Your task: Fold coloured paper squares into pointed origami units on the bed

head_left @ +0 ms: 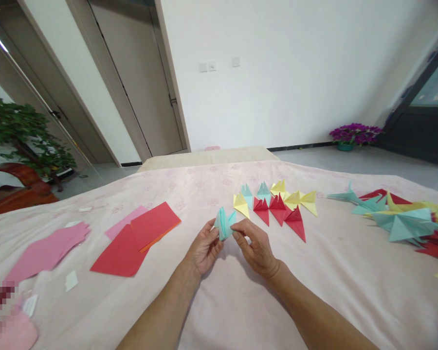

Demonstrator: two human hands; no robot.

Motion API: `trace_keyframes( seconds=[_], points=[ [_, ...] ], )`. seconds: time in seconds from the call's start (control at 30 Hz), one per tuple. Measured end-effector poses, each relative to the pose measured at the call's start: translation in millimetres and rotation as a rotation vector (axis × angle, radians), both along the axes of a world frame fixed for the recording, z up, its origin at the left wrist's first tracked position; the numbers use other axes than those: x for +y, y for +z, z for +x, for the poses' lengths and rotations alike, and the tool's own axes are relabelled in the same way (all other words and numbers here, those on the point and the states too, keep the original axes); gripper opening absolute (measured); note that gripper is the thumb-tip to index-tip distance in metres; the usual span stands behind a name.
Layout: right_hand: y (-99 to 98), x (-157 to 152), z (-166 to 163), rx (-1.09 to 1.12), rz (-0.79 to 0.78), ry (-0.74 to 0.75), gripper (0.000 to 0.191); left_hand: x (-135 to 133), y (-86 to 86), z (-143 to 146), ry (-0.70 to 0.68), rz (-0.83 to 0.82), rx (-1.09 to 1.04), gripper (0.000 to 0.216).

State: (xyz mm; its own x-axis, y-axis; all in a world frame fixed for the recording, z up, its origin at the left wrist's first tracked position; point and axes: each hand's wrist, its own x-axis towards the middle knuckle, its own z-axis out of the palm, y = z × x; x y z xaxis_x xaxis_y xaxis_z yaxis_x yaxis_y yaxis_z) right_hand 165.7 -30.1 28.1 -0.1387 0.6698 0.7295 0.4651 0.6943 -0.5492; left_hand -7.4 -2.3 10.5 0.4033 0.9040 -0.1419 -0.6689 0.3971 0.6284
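Note:
A small folded piece of light blue paper [224, 222] is held between both hands just above the pink cloth-covered table [219, 291]. My left hand [204, 248] pinches its lower left side with closed fingers. My right hand [253, 243] grips its right edge between thumb and fingers. Just beyond my hands lies a row of folded paper shapes [277, 206] in yellow, light blue and red.
Flat red sheets [138, 238] and pink sheets [47, 250] lie to the left, with small white scraps [71, 280] near them. A pile of folded blue, red and yellow paper figures [405, 218] sits at the right. Doors, a potted plant and purple flowers stand behind.

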Motion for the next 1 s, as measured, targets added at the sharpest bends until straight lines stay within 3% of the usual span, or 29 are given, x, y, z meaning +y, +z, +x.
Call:
trace_keyframes(
  seconds=[0.23, 0.43, 0.67, 0.83, 1.0],
  points=[
    [3.2, 0, 2, -0.025, -0.040, -0.024, 0.014, -1, 1.0, -1, -0.124, 0.020, 0.004, 0.033],
    [-2.9, 2, 1, 0.098, -0.106, -0.072, 0.016, -2, -0.2, -1, -0.166, -0.029, 0.011, 0.033],
    [-2.0, 5, 3, 0.153, -0.258, 0.104, 0.018, 0, -0.5, -3, -0.185, -0.039, -0.037, 0.028],
    [5.3, 9, 11, 0.110, -0.307, 0.110, 0.027, 1, -2.7, -7, -0.250, -0.064, -0.040, 0.025],
    [8.9, 12, 14, 0.152, -0.454, 0.177, 0.034, -1, -2.4, -7, -0.312, -0.071, -0.010, 0.027]
  ],
)
